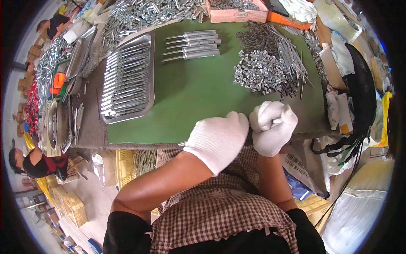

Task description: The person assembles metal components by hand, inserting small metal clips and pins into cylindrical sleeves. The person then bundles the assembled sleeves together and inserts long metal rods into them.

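Both my hands wear white knit gloves and meet at the near edge of the green work surface. My left hand is closed, its fingers pressed toward the right hand. My right hand is curled into a tight grip just beside it. Whatever they hold is hidden by the gloves. Beyond the right hand lies a heap of small silver metal sleeves, with dark springs behind it and thin metal rods along its right side. Farther left, several pointed metal tools with thick round handles lie in a row.
A metal tray full of slim pointed tools sits on the left. At the back are a large pile of metal tubes and a pink box of small parts. Bags and a black strap crowd the right side. Other people work far left.
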Tool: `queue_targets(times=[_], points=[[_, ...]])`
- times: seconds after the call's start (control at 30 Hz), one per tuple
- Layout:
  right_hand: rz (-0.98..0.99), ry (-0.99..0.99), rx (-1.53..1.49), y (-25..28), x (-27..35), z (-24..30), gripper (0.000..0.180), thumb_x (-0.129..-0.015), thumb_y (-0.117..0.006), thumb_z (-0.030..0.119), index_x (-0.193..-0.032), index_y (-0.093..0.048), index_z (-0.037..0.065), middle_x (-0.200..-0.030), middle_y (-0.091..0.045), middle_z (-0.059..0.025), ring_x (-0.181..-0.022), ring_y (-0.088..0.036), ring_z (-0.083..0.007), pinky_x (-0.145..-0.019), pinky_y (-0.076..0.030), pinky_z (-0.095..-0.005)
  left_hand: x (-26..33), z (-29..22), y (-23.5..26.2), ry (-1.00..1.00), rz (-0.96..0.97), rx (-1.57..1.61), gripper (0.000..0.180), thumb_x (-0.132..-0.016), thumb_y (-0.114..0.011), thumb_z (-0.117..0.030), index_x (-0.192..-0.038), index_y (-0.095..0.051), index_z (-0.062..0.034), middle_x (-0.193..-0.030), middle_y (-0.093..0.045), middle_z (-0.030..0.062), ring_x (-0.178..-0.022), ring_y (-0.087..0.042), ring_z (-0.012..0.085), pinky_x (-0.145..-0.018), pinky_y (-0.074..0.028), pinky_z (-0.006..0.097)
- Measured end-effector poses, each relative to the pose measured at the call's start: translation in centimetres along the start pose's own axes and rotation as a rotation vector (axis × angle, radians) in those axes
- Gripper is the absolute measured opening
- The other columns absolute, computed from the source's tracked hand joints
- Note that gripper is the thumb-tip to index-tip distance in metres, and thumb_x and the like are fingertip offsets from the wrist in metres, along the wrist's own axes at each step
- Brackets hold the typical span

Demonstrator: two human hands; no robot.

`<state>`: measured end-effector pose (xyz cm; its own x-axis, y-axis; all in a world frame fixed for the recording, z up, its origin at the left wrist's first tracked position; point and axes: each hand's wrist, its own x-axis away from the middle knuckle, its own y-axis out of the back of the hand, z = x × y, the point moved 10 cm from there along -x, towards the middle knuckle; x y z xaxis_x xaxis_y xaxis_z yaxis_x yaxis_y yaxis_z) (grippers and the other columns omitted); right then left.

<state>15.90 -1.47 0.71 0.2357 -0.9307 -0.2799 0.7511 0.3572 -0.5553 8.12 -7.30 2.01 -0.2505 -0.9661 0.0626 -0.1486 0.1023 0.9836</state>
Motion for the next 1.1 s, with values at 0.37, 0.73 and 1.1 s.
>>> queue_targets(times=[0.37,0.73,1.1], points=[[-0.174,-0.115,-0.121,5.5,0.9,0.6,0.028,-0.095,-0.051,0.028,-0.086,-0.055,0.001,-0.064,-0.041,0.0015,-0.051,-0.036,-0.0073,-0.044,-0.028,-0.0231,11.0,6.7,2.2,0.312,-0.205,0.103,0.025,-0.082,-0.068,-0.026,-0.102,-0.065,-0.0108,-0.082,-0.063,0.0096,-0.068,-0.064,0.0289,-0.061,-0.053,0.038],[-0.206,-0.164,0.239,4.1,0.7,1.1,0.033,-0.1,-0.04,0.025,-0.118,-0.054,0.002,-0.068,-0.054,-0.0032,-0.043,-0.037,-0.0061,-0.039,-0.029,-0.021,5.2,8.2,7.7,0.064,-0.493,0.041,0.033,-0.081,-0.069,-0.017,-0.111,-0.064,-0.0072,-0.104,-0.062,0.0125,-0.097,-0.06,0.0328,-0.085,-0.048,0.042],[-0.214,-0.163,0.409,2.9,1.0,1.2,0.03,-0.098,-0.041,0.02,-0.114,-0.057,0.0,-0.07,-0.056,-0.005,-0.046,-0.038,-0.0057,-0.041,-0.03,-0.0212,-12.5,19.5,4.3,0.39,-0.526,-0.053,0.022,-0.091,-0.056,-0.029,-0.094,-0.065,-0.0086,-0.099,-0.065,0.0159,-0.095,-0.063,0.035,-0.083,-0.05,0.046]])
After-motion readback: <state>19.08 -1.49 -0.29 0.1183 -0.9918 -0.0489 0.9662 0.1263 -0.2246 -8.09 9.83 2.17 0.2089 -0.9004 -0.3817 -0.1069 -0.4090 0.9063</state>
